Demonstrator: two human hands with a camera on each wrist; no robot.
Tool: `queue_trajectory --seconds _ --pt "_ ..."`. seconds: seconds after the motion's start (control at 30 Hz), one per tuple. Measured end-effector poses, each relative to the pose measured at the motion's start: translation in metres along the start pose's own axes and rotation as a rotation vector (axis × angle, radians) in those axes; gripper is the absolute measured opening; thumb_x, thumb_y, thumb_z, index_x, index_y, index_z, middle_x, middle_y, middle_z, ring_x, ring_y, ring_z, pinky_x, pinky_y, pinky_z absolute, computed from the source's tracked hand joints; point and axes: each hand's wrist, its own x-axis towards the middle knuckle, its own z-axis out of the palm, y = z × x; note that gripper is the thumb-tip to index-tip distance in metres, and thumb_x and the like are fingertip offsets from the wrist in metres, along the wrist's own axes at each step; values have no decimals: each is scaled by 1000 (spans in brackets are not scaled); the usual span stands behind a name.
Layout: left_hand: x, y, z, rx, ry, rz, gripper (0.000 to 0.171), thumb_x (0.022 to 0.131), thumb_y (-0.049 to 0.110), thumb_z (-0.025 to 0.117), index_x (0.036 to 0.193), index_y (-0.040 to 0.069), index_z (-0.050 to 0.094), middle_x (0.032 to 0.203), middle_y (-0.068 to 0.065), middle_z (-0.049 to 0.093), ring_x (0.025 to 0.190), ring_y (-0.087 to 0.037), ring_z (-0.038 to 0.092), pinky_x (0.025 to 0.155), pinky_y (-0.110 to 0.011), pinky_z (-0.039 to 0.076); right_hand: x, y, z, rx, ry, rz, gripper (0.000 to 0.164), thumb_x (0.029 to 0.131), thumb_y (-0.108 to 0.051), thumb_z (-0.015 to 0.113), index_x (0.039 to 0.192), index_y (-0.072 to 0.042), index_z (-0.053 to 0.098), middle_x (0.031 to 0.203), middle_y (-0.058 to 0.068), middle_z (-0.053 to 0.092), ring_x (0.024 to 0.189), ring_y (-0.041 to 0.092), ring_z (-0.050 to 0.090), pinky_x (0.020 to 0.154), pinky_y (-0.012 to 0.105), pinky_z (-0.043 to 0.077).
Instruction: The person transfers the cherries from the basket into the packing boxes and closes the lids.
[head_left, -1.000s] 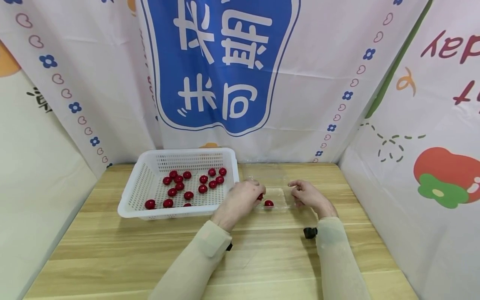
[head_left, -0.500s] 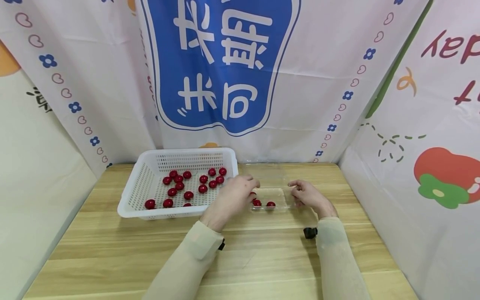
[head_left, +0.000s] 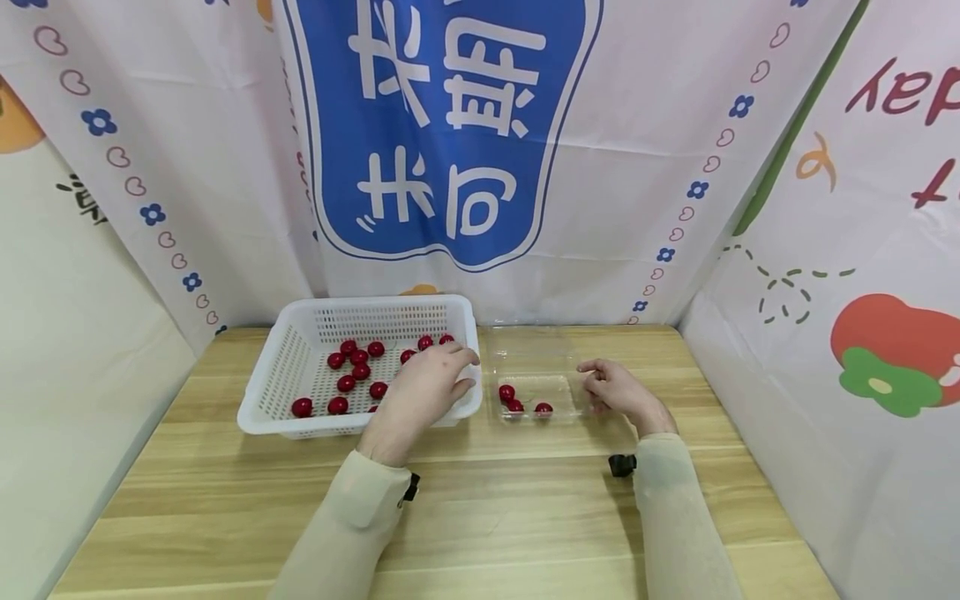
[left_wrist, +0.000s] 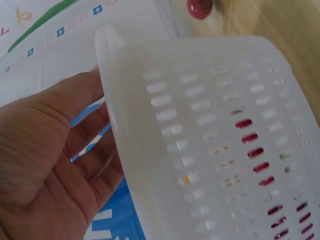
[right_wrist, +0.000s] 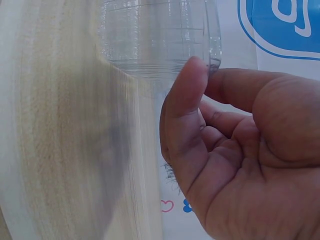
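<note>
My left hand (head_left: 423, 385) is over the right side of the white plastic basket (head_left: 255, 392), fingers loosely bent and holding nothing. In the left wrist view, the basket's perforated wall (left_wrist: 135, 125) hides the fingertips. Dark red cherries (head_left: 337, 405) lie scattered in the basket, some behind the hand. To its right is an open clear plastic box (head_left: 551, 392) with three cherries (head_left: 507, 392) near its left and front sides. My right hand (head_left: 621, 395) is at the box's right edge. In the right wrist view, thumb and forefinger pinch the clear rim (right_wrist: 212, 55).
Basket and box stand side by side near the back of the wooden table (head_left: 495, 517). A printed curtain (head_left: 600, 250) hangs right behind them, and a white printed side wall (head_left: 795, 433) borders the right. Black wrist mounts (head_left: 622, 465) stick out from the sleeves.
My left hand has let go of a cherry in the clear box and moved left over the basket. The box's cherries have settled at its left and front. The right hand stays put.
</note>
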Motion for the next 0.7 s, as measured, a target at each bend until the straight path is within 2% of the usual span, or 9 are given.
queue_trajectory --seconds 0.17,0.43,0.7 --pt "-9 -13 -5 -18 14 -31 31 106 19 89 133 9 82 127 -10 86 116 -33 84 105 -54 71 0 0 -1 -1 3 2 49 125 -11 46 168 13 45 91 4 59 74 15 59 68 32 59" --pt "-23 -33 -9 -49 0 -104 33 107 20 87 137 6 81 132 -14 86 121 -36 83 109 -56 69 1 3 0 6 -3 -1 50 125 -10 48 169 12 43 94 7 62 74 15 60 68 33 60" --pt "-33 -51 -13 -41 -22 -170 32 109 19 85 138 7 82 139 -15 85 130 -37 82 115 -59 67 0 2 0 7 -1 -4 50 125 -12 49 169 12 44 93 6 62 74 16 59 67 33 59"
